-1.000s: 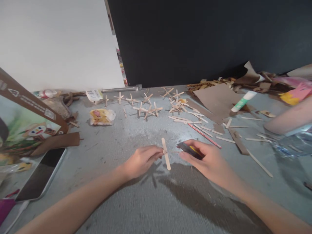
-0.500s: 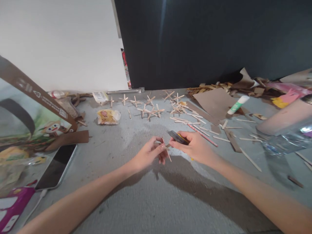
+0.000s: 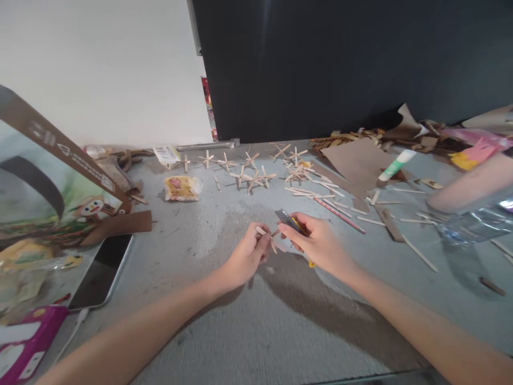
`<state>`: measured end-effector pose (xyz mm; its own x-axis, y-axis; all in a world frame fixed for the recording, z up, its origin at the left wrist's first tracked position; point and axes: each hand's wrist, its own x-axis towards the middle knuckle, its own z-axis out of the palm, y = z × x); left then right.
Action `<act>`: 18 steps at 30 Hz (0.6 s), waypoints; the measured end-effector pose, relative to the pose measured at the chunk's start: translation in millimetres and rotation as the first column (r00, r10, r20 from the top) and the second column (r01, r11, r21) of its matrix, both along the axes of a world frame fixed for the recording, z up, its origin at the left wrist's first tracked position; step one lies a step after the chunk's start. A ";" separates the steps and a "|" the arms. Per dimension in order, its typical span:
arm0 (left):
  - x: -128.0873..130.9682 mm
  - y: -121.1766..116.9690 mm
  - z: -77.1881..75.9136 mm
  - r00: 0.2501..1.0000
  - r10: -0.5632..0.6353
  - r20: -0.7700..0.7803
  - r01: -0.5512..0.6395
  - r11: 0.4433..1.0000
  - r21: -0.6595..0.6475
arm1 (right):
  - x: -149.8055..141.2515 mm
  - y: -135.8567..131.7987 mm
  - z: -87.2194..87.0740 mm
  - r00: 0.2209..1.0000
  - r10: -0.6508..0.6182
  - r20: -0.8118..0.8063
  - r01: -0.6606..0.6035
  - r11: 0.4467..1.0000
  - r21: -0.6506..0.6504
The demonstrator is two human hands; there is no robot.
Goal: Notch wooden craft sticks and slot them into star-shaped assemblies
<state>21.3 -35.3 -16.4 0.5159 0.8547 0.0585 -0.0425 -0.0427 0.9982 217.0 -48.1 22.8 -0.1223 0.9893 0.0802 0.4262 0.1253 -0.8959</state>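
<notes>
My left hand (image 3: 246,255) pinches crossed wooden craft sticks (image 3: 273,246) between thumb and fingers, just above the grey surface. Close beside it, my right hand (image 3: 316,239) is closed around a dark box cutter (image 3: 287,219) with yellow parts, its end pointing up and left. A small brown piece (image 3: 276,233) spans the gap between the right fingertips and the sticks; I cannot tell exactly what it is. Beyond the hands stand several star-shaped stick pieces (image 3: 254,181). Loose craft sticks (image 3: 300,192) and a red patterned straw-like stick (image 3: 340,215) lie right of them.
On the left are a printed carton (image 3: 86,171), a phone (image 3: 102,271) on a cable, and a purple-and-white object (image 3: 34,337). A small food packet (image 3: 182,188) lies further back. At right are a glue stick (image 3: 396,164), brown cardboard (image 3: 355,163) and a clear plastic bottle (image 3: 476,222).
My left hand has turned the crossed sticks, so one now points up and left past the thumb. My right hand keeps the box cutter and has shifted slightly. The view has tilted a little.
</notes>
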 end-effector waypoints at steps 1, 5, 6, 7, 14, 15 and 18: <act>0.0 0.4 -1.9 1.000 0.004 0.025 -0.003 1.000 -0.010 | 2.2 -1.6 0.3 1.000 0.000 0.024 -0.001 0.999 0.044; -1.2 2.8 -7.4 0.997 0.028 0.079 -0.027 0.999 -0.018 | 16.3 -4.1 -3.9 0.955 0.024 0.295 -0.129 0.931 0.342; -1.4 3.3 -8.2 0.996 0.032 0.088 -0.030 0.999 -0.023 | 20.2 -3.7 -5.6 0.922 0.035 0.386 -0.208 0.885 0.416; -1.6 3.8 -8.8 0.995 0.037 0.097 -0.034 0.999 -0.024 | 23.6 -3.1 -7.2 0.883 0.038 0.469 -0.288 0.831 0.475; -2.2 2.5 -8.1 0.982 0.165 0.097 -0.169 0.985 0.041 | 21.6 -6.7 -11.2 0.791 -0.016 0.612 -0.416 0.719 0.557; -2.3 1.8 -7.6 0.979 0.175 0.100 -0.181 0.982 0.048 | 19.4 -8.1 -11.3 0.787 -0.022 0.617 -0.415 0.721 0.555; -2.5 0.1 -6.1 0.980 0.174 0.097 -0.181 0.981 0.071 | 15.1 -12.0 -10.9 0.773 -0.028 0.634 -0.425 0.719 0.550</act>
